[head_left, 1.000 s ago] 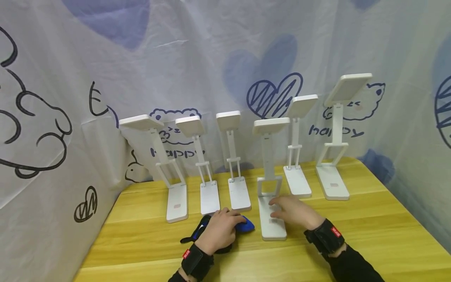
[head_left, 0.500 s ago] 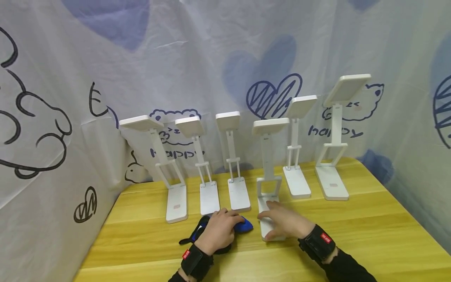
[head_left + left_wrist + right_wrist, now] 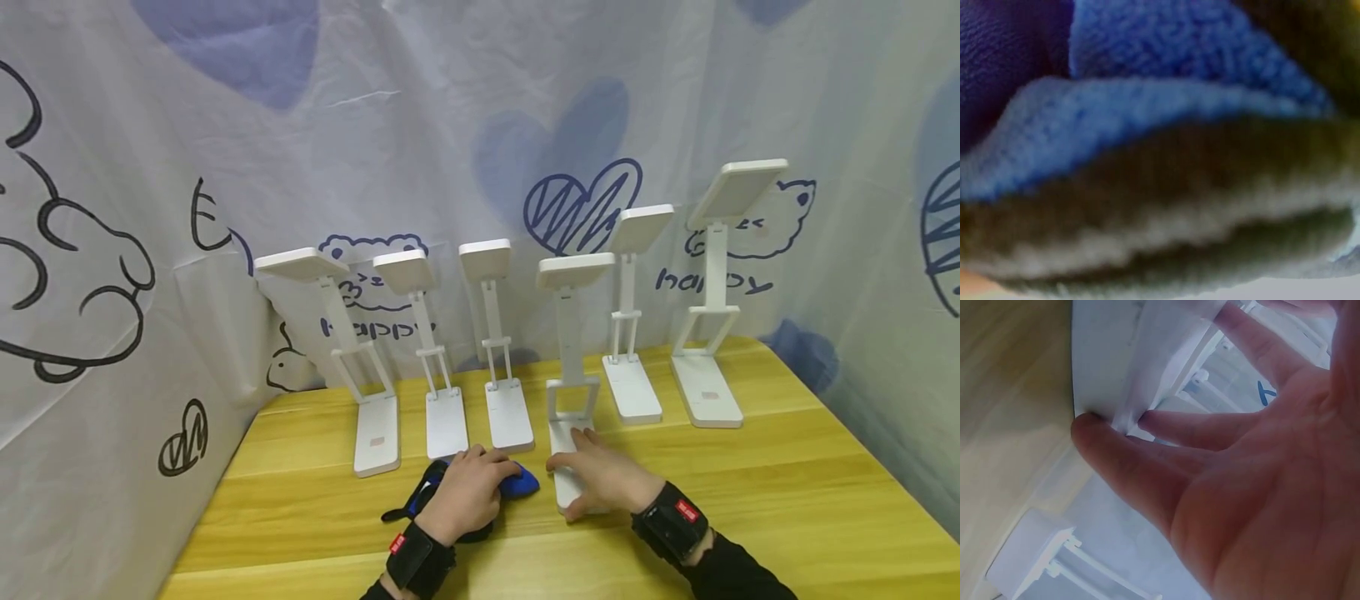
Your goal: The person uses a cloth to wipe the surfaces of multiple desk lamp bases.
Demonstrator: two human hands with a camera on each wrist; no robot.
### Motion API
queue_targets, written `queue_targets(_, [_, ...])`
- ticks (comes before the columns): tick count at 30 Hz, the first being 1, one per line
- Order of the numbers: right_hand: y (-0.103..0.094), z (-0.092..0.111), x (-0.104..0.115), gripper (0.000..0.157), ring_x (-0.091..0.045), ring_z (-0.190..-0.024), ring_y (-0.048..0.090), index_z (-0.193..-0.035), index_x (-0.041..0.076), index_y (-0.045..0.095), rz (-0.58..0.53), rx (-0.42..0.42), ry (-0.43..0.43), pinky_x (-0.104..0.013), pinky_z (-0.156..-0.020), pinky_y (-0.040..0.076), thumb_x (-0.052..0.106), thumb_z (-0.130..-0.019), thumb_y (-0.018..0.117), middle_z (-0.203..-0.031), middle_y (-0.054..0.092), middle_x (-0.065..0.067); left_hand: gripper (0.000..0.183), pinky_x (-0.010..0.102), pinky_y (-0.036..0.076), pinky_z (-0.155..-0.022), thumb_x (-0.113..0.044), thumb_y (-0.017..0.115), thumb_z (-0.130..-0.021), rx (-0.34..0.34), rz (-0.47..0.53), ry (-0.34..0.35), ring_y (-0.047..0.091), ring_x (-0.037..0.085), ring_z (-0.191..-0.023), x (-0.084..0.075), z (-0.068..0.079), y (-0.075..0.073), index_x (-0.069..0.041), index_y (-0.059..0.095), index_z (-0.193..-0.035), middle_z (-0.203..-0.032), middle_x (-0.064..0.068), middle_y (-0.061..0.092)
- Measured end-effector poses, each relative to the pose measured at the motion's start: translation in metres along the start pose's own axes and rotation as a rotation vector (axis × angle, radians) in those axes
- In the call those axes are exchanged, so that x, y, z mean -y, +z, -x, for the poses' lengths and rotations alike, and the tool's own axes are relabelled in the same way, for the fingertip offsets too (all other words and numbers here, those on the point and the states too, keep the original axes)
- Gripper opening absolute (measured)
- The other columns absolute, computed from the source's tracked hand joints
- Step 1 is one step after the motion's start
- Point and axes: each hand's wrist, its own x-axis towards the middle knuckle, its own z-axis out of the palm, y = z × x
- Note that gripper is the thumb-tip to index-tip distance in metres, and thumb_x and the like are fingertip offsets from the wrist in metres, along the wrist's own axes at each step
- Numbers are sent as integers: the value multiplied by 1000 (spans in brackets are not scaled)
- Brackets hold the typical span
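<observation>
A white folding desk lamp [image 3: 567,322] stands in the front middle of the table in the head view. My right hand [image 3: 606,479] grips its flat base, thumb at the front end and fingers spread over the top and left edge. The right wrist view shows the thumb [image 3: 1100,440] and fingertips against the lamp's base [image 3: 1100,356]. Left of this lamp, my left hand [image 3: 468,492] holds a bunched blue and black cloth [image 3: 519,482] down on the table, fingers curled over it. Blue fleecy fabric [image 3: 1160,50] fills much of the left wrist view, blurred and close.
Several more white desk lamps stand unfolded in a row behind, among them one at far left [image 3: 377,433] and one at far right [image 3: 707,390]. A printed curtain [image 3: 420,150] hangs behind and beside the wooden table [image 3: 277,517].
My right hand has moved left and toward the front end of the lamp's base and now grips it. The left hand stays on the cloth.
</observation>
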Motion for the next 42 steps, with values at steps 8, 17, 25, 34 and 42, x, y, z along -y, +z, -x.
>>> queue_targets(8, [2,-2,-2,50,-57,-129,19,-112,21,65,-21,19,12,-66,-97,36,31,-66,83,-143,25,-41,37,46,49,-84,-5,56,-87,-13,-18,13,54,25,-96,0,0,1,-24,66,-118,-120,3,63])
queue_targets(17, [6,-5,-8,48,-55,-131,16,-111,23,65,-5,18,10,-66,-94,39,32,-67,82,-146,22,-38,37,48,48,-83,-5,56,-87,-19,-33,12,54,25,-96,-2,1,3,-23,66,-117,-119,3,64])
queue_targets(25, [3,-7,-10,48,-53,-133,15,-111,25,64,-8,16,39,-67,-97,35,31,-67,82,-148,21,-36,37,49,48,-83,-7,58,-87,-26,-44,18,54,25,-97,-3,0,5,-24,65,-119,-119,2,63])
queue_targets(34, [2,-11,-15,49,-53,-132,15,-111,27,61,20,-9,21,-67,-89,42,34,-67,82,-148,21,-34,36,47,48,-83,-8,57,-88,-35,-57,23,53,25,-97,-3,0,6,-24,64,-119,-118,2,63])
queue_targets(42, [1,-16,-19,50,-55,-131,18,-107,25,61,30,-34,-19,-63,-87,45,31,-64,84,-147,23,-35,36,46,48,-84,-8,57,-89,-26,-61,15,53,25,-98,-3,1,5,-25,63,-120,-119,2,63])
